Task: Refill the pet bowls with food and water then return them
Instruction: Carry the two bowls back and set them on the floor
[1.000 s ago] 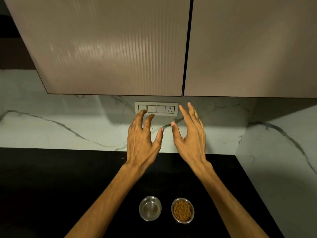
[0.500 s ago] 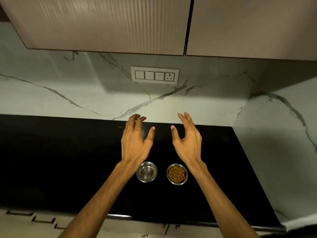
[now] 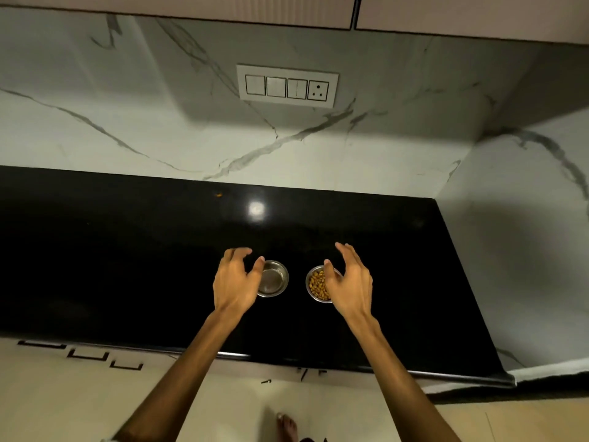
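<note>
Two small steel bowls stand side by side on the black countertop. The left bowl looks shiny inside; I cannot tell whether it holds water. The right bowl holds brown kibble. My left hand hovers at the left bowl's left rim, fingers curled and apart, thumb near the rim. My right hand covers the right side of the kibble bowl, fingers spread. Neither hand grips a bowl.
A marble backsplash rises behind the counter with a switch panel on it. Wall cabinets hang above. A marble side wall closes the counter on the right. Below the counter edge are drawer fronts and a bare foot on the floor.
Both hands have come down from near the switch panel to the two bowls. The camera has tilted downward, showing the counter's front edge and the floor.
</note>
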### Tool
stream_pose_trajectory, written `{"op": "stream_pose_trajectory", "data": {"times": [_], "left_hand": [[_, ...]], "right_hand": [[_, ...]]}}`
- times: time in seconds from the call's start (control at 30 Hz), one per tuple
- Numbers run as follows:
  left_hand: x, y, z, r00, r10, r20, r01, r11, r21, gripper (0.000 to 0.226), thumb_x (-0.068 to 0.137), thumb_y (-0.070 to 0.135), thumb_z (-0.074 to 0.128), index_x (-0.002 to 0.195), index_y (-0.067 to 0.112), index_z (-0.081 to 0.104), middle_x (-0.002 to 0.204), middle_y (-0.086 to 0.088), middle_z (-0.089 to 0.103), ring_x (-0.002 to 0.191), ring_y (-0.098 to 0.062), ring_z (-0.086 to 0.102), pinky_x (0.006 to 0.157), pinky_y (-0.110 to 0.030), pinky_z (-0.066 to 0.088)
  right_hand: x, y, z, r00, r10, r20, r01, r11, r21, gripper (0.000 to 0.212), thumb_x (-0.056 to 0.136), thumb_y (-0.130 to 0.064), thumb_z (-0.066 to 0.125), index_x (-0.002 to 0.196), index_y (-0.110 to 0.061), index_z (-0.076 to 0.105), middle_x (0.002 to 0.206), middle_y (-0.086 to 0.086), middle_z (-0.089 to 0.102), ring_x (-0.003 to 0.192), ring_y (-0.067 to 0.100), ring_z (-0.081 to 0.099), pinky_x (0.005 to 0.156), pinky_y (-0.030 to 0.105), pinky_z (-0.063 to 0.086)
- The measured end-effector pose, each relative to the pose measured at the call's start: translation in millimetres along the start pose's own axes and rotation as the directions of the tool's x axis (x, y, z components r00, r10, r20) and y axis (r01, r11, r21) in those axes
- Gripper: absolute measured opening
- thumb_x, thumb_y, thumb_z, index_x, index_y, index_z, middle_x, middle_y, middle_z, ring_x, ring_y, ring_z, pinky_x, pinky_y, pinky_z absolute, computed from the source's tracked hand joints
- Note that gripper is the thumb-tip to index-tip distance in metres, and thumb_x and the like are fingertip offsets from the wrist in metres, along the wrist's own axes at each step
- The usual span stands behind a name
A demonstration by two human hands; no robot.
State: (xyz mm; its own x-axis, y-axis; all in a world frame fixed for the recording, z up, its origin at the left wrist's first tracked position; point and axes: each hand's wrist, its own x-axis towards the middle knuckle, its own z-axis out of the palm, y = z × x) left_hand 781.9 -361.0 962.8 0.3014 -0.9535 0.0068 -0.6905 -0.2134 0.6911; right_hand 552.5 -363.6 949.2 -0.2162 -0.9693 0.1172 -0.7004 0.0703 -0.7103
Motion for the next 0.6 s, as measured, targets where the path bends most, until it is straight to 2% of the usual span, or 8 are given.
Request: {"op": "stream_pose_trajectory", "data": {"times": [0.13,0.23,0.3,0.4,0.5,0.6], "left_hand": [[-1.9,-31.3,18.6,0.987,-0.132,0.092,0.132,0.991,0.002,0.040,0.097,0.046,0.064,0.126,0.018,0.066,0.124,-0.003,0.063,0.103,-0.022,0.065,0.082,-0.037,0.054],[-2.0,-46.5,31.8,0.957,-0.248,0.149,0.254,0.967,-0.021,0.034,0.098,0.045,0.063,0.117,0.017,0.067,0.103,-0.002,0.068,0.087,-0.017,0.064,0.069,-0.031,0.047],[-2.2,-56.6,42.6,0.917,-0.350,0.191,0.370,0.926,-0.081,0.033,0.098,0.043,0.064,0.116,0.016,0.066,0.095,-0.002,0.069,0.085,-0.018,0.064,0.071,-0.032,0.049],[-1.4,-75.1,62.0,0.829,-0.478,0.291,0.549,0.795,-0.257,0.025,0.098,0.038,0.065,0.104,0.014,0.067,0.102,-0.014,0.071,0.093,-0.030,0.070,0.086,-0.048,0.060],[2.6,-83.1,76.2,0.743,-0.551,0.381,0.669,0.627,-0.399,0.030,0.101,0.029,0.065,0.121,0.006,0.066,0.106,-0.016,0.070,0.095,-0.030,0.071,0.087,-0.045,0.061],[7.0,-86.6,88.9,0.717,-0.554,0.424,0.697,0.563,-0.444,0.037,0.101,0.025,0.065,0.129,0.001,0.062,0.108,-0.018,0.070,0.095,-0.031,0.072,0.085,-0.042,0.061]], "right_hand": [[-7.4,31.2,13.9,0.997,0.056,0.060,-0.052,0.997,-0.063,0.054,0.098,-0.024,0.071,0.148,-0.012,0.057,0.157,0.015,0.052,0.144,0.031,0.051,0.113,0.045,0.050],[-9.1,51.4,22.6,0.991,0.106,0.078,-0.098,0.990,-0.103,0.055,0.098,-0.028,0.071,0.149,-0.012,0.056,0.155,0.014,0.053,0.141,0.031,0.054,0.110,0.046,0.052],[-10.1,64.2,27.5,0.988,0.134,0.080,-0.125,0.986,-0.114,0.056,0.098,-0.030,0.071,0.148,-0.013,0.055,0.152,0.014,0.056,0.137,0.032,0.058,0.107,0.047,0.055],[-14.2,80.3,33.3,0.983,0.173,0.063,-0.166,0.980,-0.112,0.055,0.098,-0.029,0.072,0.148,-0.014,0.053,0.141,0.012,0.065,0.125,0.031,0.066,0.099,0.047,0.059],[-16.6,95.0,39.4,0.963,0.261,0.065,-0.257,0.964,-0.071,0.056,0.100,-0.027,0.071,0.150,-0.014,0.051,0.126,0.008,0.073,0.111,0.026,0.073,0.091,0.046,0.062],[-17.4,104.1,43.5,0.927,0.355,0.119,-0.358,0.934,0.004,0.050,0.101,-0.024,0.068,0.148,-0.011,0.053,0.097,-0.001,0.078,0.080,0.009,0.070,0.077,0.035,0.059]]}}
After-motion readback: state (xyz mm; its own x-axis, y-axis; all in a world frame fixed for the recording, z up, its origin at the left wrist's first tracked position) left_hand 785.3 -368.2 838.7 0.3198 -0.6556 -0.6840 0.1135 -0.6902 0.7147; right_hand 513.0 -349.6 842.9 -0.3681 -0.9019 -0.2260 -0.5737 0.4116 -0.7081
